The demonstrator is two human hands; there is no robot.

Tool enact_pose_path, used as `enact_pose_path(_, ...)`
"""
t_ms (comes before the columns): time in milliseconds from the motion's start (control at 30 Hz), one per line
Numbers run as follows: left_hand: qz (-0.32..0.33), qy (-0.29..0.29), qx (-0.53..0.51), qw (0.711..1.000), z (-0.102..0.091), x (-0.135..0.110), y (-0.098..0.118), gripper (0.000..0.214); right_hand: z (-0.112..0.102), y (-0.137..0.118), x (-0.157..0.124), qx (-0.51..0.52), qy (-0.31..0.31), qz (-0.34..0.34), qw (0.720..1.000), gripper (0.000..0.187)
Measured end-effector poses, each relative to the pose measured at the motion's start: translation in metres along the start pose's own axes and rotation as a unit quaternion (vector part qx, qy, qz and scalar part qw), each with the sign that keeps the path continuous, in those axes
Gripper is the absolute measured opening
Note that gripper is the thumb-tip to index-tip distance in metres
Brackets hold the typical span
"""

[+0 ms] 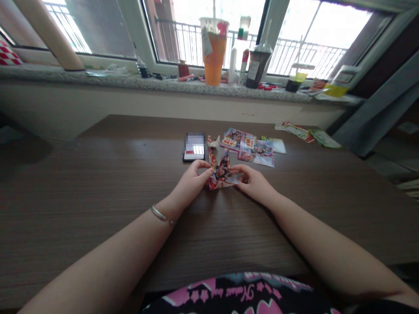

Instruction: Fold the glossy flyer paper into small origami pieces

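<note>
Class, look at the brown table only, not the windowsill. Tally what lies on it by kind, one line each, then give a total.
Folded printed paper piece held by the left hand and right hand: 1
Phone: 1
Loose printed flyers and scraps on the table: about 5, overlapping, so the exact count is unclear
Total: about 7

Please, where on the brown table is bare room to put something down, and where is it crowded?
The brown wooden table is bare left of the left hand and the black phone, and also right of the right hand. It is crowded ahead of the hands: folded colourful paper and printed paper pieces lie there.
</note>
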State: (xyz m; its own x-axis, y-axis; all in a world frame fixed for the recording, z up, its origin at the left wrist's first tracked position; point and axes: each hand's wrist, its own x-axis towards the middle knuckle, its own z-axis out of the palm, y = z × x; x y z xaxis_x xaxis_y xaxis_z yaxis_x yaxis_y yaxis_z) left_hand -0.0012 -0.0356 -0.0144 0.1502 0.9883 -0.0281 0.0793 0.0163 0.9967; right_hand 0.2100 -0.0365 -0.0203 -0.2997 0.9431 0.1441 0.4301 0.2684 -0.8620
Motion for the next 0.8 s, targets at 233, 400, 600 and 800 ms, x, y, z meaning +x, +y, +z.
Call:
enact_pose_path(233, 0.09, -0.002, 0.082, 0.993, -0.002, 0.0006, -0.0017, 0.028, -0.003, -0.0035, -0.0006, -0.088, 0.016, -0.03, 0.996, 0.034)
enact_pose_path(400, 0.037, -0.045, 0.05, 0.997, 0.0002, -0.002, -0.0006, 0.034, -0.0042, -0.0005, -0.0024, -0.114, 0.019, -0.001, 0.993, 0.031)
enact_pose_path(600, -0.004, -0.049, 0.057, 0.997, -0.001, -0.0061, 0.0061, 0.027, -0.0019, 0.0012, -0.0011, -0.073, 0.034, -0.01, 0.997, 0.022)
enact_pose_path(800, -0.002, -0.06, 0.014, 0.998, -0.0011, -0.0053, 0.0032, 0.028, -0.0012, 0.0036, -0.0007, -0.04, 0.035, -0.016, 0.998, 0.02)
